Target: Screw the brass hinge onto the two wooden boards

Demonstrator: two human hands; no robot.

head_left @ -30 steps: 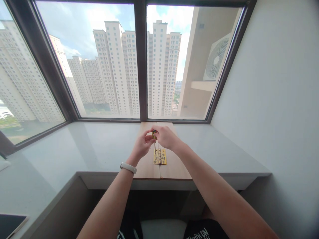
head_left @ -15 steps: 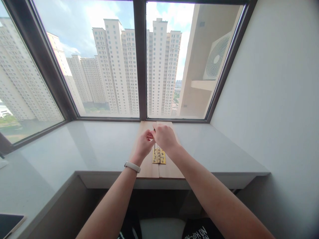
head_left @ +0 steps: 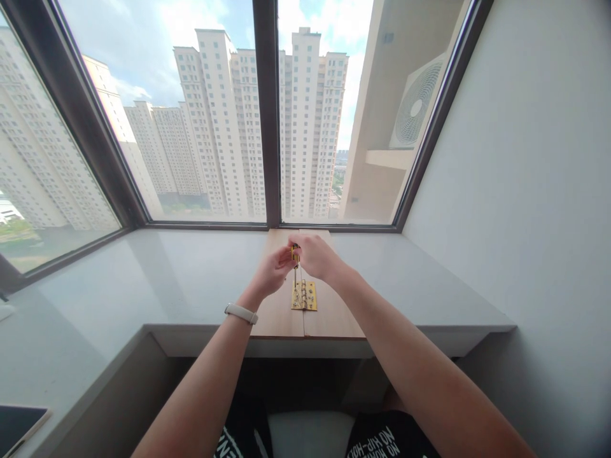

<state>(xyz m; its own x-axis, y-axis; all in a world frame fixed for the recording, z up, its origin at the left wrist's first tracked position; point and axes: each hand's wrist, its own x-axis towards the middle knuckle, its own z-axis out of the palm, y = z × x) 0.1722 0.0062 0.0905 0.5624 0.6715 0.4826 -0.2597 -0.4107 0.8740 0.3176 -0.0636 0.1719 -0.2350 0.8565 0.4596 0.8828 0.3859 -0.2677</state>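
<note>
A brass hinge (head_left: pixel 304 296) lies across the seam between two light wooden boards (head_left: pixel 277 321) on the white sill. Over it stands a screwdriver (head_left: pixel 295 254) with a yellow and black handle, its thin shaft reaching down to the upper left part of the hinge. My right hand (head_left: pixel 312 254) is closed round the top of the handle. From the left, my left hand (head_left: pixel 274 270) has its fingers closed against the handle's side; a pale band circles that wrist. Several small screws show on the hinge.
The white sill (head_left: pixel 191 280) runs under the dark-framed window, with a front edge close to my forearms. At the lower left lies a dark flat device (head_left: pixel 21 426). A white wall (head_left: pixel 525 159) rises on the right.
My left hand has shifted slightly left and down, uncovering the yellow and black handle between my hands. My right hand stays at its top, and the view has moved a little.
</note>
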